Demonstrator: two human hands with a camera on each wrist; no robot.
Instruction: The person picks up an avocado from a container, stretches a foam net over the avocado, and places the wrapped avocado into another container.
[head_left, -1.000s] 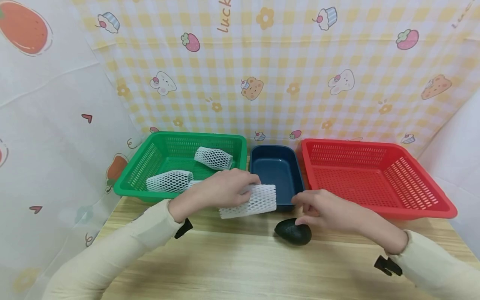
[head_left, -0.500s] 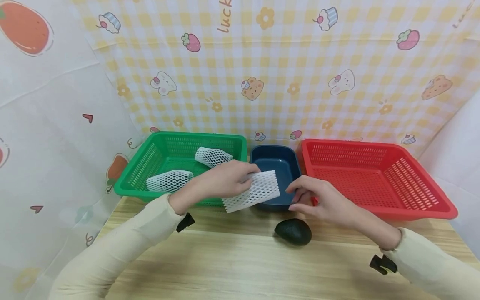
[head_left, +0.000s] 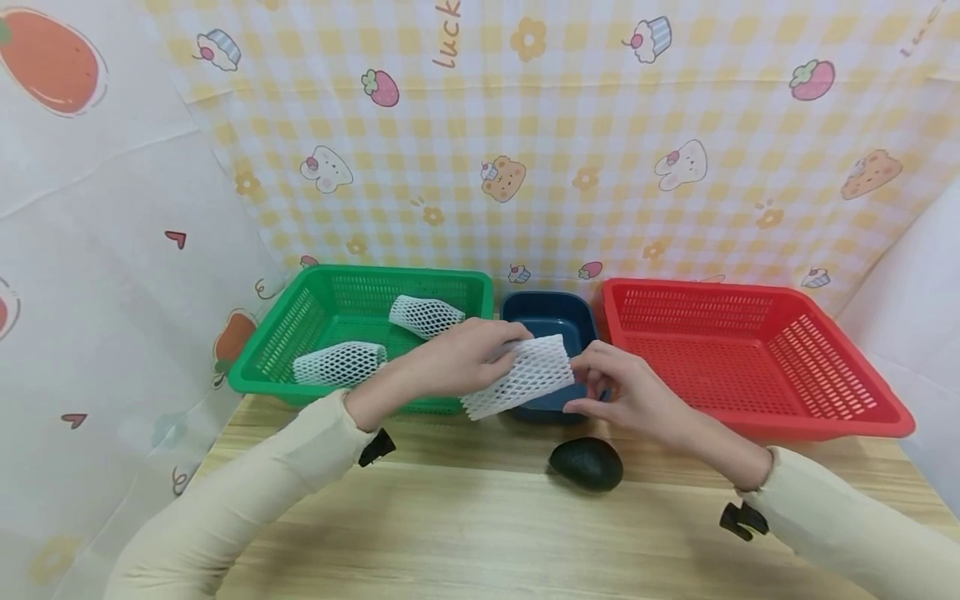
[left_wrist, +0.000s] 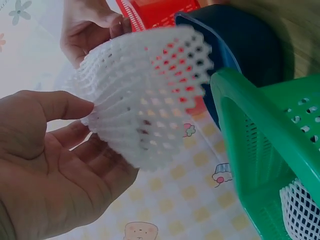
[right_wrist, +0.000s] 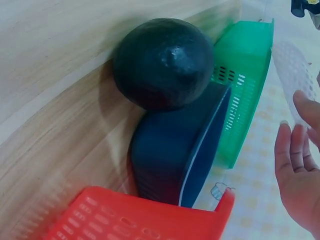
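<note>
My left hand (head_left: pixel 465 358) pinches a white foam fruit net (head_left: pixel 532 377) between thumb and fingers, above the front of the dark blue bin (head_left: pixel 551 413). In the left wrist view the foam net (left_wrist: pixel 145 95) flares wide away from the pinch. At its right end is my right hand (head_left: pixel 633 392), index fingertip right at the edge, thumb lower and apart from the fingers. A dark green avocado (head_left: pixel 587 464) lies on the table in front of the bin, below the right hand; it looms large as the avocado (right_wrist: pixel 162 64) in the right wrist view.
To the left stands a green basket (head_left: pixel 262 354) holding fruit nets, such as one net (head_left: pixel 339 363) at its front and another net (head_left: pixel 425 316) farther back. A red basket (head_left: pixel 697 354) stands right of the bin. Behind them hangs a checkered cloth (head_left: pixel 450 233).
The foam net in my left hand has risen and shifted right, over the bin. My right hand has lifted off the avocado and come to the net's right edge. The avocado stays put.
</note>
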